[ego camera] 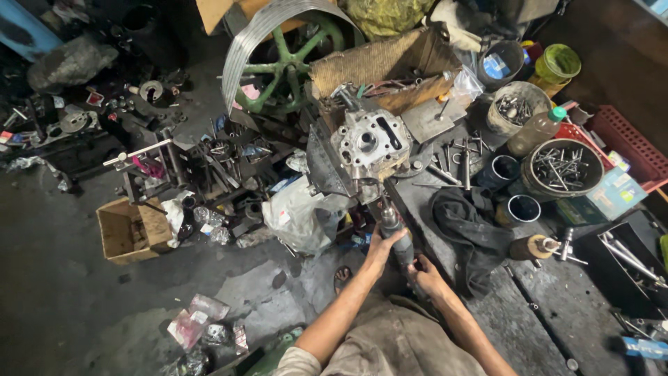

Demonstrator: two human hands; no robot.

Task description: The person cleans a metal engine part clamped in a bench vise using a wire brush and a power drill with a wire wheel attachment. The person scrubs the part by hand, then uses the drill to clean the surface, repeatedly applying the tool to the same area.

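Left hand: clenched round the dark cylindrical power tool.
Right hand: grasping the tool's rear end.
Tool tip: against the grey cast-metal engine head at the counter edge.

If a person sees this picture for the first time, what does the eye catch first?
At the centre sits a pale metal engine part, with the left hand and right hand gripping a power tool just below it. Behind it leans a big green-spoked wheel.

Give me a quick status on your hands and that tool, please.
Left hand and right hand both in a grip on the power tool. Tool tip at the metal engine head. Black rag lying just right of the hands.
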